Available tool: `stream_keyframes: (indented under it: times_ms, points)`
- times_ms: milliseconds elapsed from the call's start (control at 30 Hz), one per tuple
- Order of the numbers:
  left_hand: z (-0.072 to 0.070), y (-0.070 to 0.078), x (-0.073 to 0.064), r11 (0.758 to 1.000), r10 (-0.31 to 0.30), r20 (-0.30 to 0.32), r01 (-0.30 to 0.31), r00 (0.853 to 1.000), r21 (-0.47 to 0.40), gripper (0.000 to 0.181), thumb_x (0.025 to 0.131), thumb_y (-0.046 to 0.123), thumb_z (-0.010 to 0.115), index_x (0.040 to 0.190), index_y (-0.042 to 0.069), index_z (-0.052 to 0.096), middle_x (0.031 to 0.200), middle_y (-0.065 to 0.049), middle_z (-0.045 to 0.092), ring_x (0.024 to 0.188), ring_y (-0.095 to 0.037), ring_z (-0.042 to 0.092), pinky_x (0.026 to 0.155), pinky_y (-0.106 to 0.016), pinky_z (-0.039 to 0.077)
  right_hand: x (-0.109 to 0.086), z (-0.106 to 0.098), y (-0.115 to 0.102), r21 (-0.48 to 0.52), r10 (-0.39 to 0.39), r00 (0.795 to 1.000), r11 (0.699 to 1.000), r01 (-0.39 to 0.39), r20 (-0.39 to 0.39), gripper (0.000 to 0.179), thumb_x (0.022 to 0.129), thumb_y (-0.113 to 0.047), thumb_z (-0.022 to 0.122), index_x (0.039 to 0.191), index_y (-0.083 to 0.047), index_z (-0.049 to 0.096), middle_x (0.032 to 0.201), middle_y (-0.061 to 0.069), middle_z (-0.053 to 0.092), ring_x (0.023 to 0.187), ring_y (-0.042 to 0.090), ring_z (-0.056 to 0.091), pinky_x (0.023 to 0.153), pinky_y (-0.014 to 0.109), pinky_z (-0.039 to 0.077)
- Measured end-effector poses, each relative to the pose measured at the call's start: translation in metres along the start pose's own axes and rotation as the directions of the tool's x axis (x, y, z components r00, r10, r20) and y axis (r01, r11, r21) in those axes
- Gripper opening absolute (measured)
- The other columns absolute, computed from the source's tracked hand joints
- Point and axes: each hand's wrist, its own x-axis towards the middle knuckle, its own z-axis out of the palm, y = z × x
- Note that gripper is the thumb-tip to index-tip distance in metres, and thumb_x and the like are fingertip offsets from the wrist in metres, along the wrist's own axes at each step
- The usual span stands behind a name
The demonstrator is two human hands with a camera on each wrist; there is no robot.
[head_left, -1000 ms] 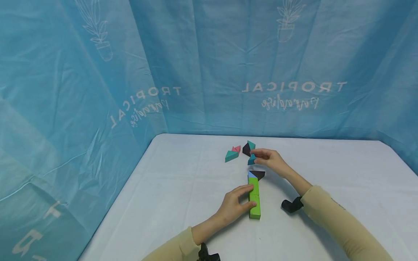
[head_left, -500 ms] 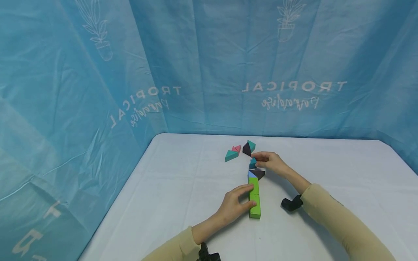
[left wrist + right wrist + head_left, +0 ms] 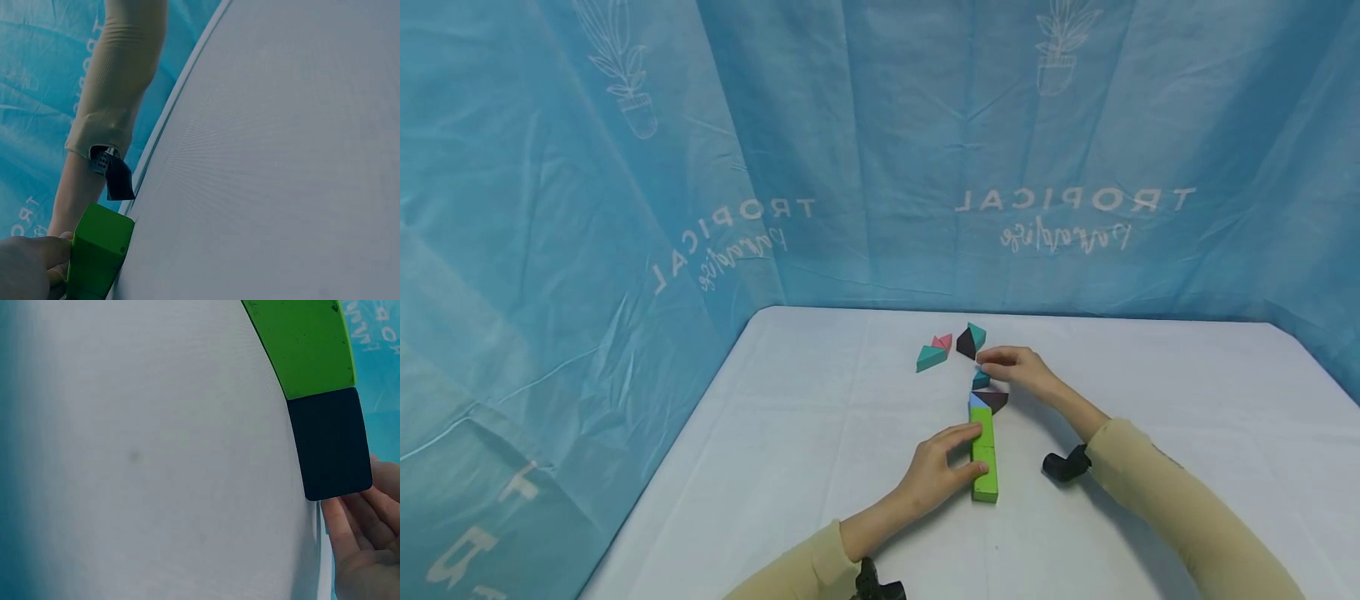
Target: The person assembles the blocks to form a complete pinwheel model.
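Observation:
Two green blocks lie end to end in a row on the white table. My left hand rests against their left side, fingertip on the farther block and thumb on the nearer one. Beyond them, a light-blue triangular block meets a dark triangular block. A small teal block lies just past these. My right hand is right at this teal block, thumb by its top and fingers a little farther back. The right wrist view shows the hand's fingers beyond the dark block's end face.
At the far side lie a dark block with a teal one against it. To their left are a larger teal triangular block and small pink pieces. A blue printed curtain borders the table.
My right hand has brought the small teal block nearer, to the far end of the row, and its thumb has since lifted from the block's side. The left hand stays put.

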Motion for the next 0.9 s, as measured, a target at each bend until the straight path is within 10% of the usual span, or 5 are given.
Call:
stream_keyframes:
  times_ms: [900]
  points:
    - [-0.002,0.001,-0.001,1.0,0.02,-0.003,-0.02,1.0,0.016,0.051,0.087,0.025,0.07,0.13,0.001,0.055,0.132,-0.006,0.055,0.125,-0.016,0.047,0.104,-0.028,0.037,-0.014,0.012,-0.002,-0.027,-0.034,0.999,0.999,0.034,0.021,0.033,0.095,-0.019,0.059,0.121,0.001,0.061,0.116,0.011,0.064,0.104,0.019,0.061,0.087,0.034,0.052]
